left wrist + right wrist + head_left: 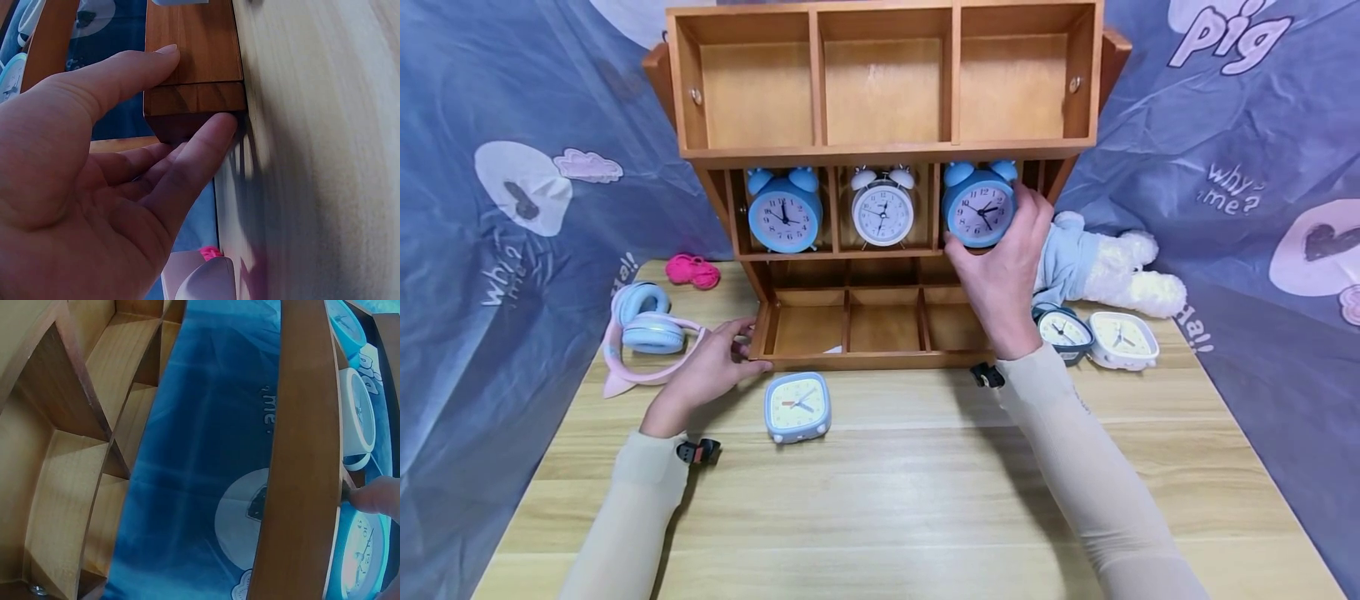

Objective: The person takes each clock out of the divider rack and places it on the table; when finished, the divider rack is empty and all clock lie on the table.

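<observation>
A tiered wooden shelf (880,362) stands at the back of the table. My right hand (1006,271) grips a blue twin-bell alarm clock (979,212) in the right compartment of the middle tier, thumb at its lower left and fingers along its right side. In the right wrist view, the thumb (378,497) shows next to the dial. My left hand (718,367) holds the lower left corner of the shelf, its thumb on the front board (194,56) and fingers around the end. A white twin-bell clock (882,212) and another blue one (785,217) fill the other middle compartments.
A square blue clock (797,407) lies in front of the shelf. Cat-ear headphones (655,333) and pink yarn (692,271) are at left. To the right are a dark clock (1063,329), a white clock (1122,340) and a plush toy (1105,262).
</observation>
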`<state>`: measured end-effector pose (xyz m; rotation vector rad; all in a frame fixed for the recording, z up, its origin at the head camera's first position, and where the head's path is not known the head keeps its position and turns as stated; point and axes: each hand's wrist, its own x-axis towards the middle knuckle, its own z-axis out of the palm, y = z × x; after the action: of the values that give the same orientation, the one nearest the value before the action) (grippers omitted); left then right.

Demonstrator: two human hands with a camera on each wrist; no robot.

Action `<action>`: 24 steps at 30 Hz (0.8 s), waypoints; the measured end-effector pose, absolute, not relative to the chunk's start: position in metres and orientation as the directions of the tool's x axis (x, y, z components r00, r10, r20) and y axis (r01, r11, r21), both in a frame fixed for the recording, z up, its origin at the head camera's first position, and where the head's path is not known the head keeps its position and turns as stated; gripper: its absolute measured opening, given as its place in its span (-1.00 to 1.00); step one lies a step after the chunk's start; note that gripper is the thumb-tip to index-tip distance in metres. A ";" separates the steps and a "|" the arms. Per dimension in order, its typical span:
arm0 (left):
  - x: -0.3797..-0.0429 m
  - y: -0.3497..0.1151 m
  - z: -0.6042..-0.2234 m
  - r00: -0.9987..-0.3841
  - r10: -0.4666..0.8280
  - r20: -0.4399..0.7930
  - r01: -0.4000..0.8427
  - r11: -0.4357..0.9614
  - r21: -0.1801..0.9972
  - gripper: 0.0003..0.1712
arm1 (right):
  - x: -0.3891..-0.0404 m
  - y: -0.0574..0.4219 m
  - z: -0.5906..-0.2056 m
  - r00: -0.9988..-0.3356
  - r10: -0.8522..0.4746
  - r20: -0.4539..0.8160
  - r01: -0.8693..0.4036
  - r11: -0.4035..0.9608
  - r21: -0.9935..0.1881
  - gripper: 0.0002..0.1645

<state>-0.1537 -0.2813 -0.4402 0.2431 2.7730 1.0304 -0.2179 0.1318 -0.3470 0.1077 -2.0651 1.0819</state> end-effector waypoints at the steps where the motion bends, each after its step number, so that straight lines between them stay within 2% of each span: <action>1: -0.154 -0.281 -0.440 -0.972 0.211 -0.105 0.091 0.747 0.658 0.02 | -0.218 0.132 -0.346 -0.688 0.267 0.675 -0.403 0.633 -0.661 0.09; 24: -0.154 -0.281 -0.441 -0.973 0.204 -0.112 0.080 0.747 0.659 0.02 | -0.206 0.133 -0.339 -0.688 0.241 0.685 -0.426 0.630 -0.649 0.15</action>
<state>-0.1540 -0.2808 -0.4413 0.2273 2.7685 1.0326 -0.2059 0.1327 -0.3389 0.1449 -2.0668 1.0836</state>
